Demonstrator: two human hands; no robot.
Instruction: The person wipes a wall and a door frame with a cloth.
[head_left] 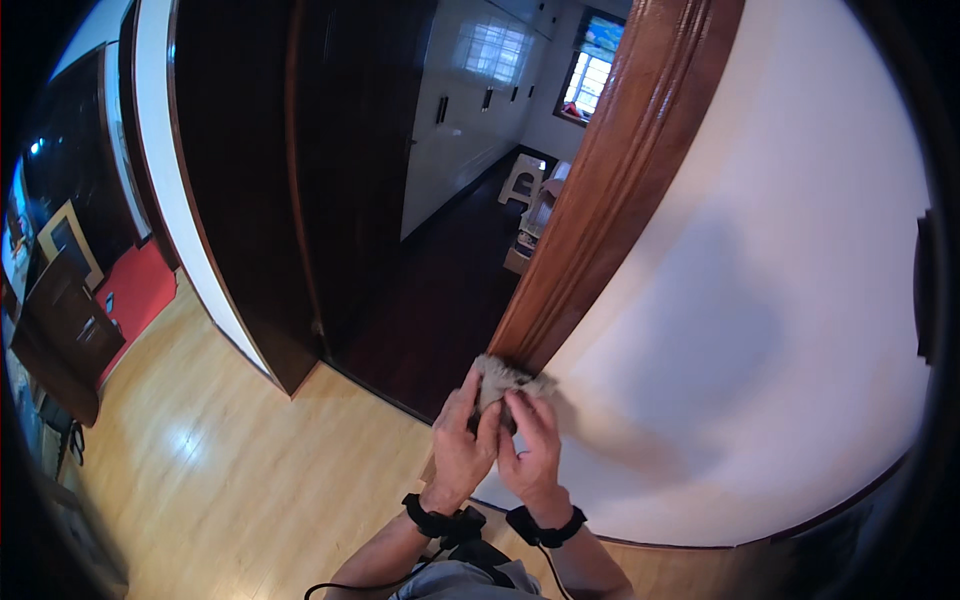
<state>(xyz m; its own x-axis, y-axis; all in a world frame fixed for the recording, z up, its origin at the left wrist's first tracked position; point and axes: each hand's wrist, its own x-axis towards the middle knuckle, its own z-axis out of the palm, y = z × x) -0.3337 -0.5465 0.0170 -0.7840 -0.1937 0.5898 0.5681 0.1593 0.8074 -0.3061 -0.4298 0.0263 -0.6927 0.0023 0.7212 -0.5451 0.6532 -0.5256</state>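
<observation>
A crumpled grey-beige cloth (pixel 508 378) lies against the lower visible part of a reddish-brown wooden door frame (pixel 610 160). My left hand (pixel 462 455) grips its left side, thumb and fingers pressed into the fabric. Beside it, my right hand (pixel 532 458) pinches the cloth from the right. Both hands are close together and the cloth's folds hide some fingertips. Each wrist wears a black strap with a small device, and a cable trails from it.
A white wall (pixel 800 300) curves along the right. Through the doorway are white cabinets (pixel 465 100), a white stool (pixel 522 180) and a dark floor. A dark door panel (pixel 235 180) stands left of the opening. Light wooden floor (pixel 200 460) and a red mat (pixel 140 290) lie farther left.
</observation>
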